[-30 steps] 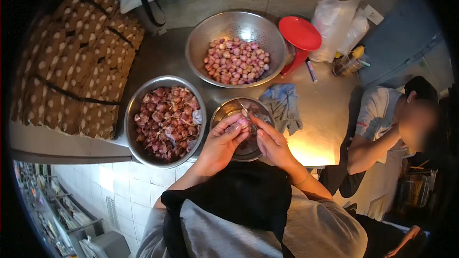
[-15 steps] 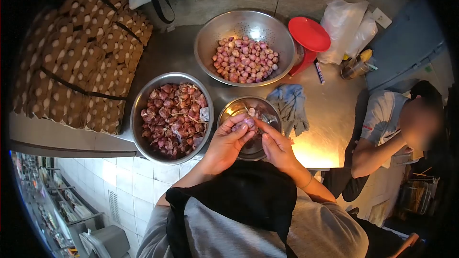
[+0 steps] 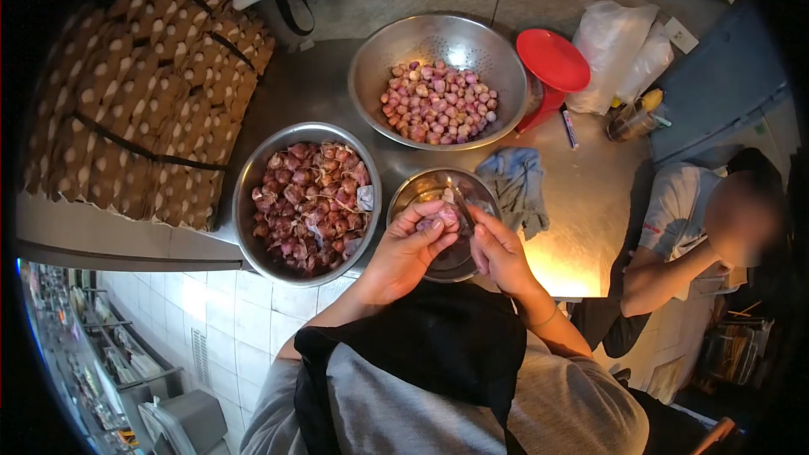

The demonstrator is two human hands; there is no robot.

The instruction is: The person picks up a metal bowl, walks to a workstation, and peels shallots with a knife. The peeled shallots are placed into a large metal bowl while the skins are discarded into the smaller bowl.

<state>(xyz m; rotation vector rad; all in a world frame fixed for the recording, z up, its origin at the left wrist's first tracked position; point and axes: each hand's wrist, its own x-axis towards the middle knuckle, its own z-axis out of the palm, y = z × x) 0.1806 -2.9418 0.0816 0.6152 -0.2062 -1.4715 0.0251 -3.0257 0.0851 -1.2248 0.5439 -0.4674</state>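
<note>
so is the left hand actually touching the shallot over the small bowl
Touching: the head view shows the left hand gripping the shallot, with no gap between them.

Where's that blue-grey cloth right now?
In the head view, the cloth lies crumpled on the metal table, right of the small bowl, just below the colander and beyond the right hand.

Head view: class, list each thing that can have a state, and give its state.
Left hand: gripping a shallot
Right hand: gripping a knife
Shallot: held; how far peeled is unclear
Knife: held, blade bare
Left bowl: holding unpeeled shallots
Colander: part filled with peeled shallots
Small bowl: partly hidden by the hands
Cloth: crumpled
Trays: stacked, strapped
</note>
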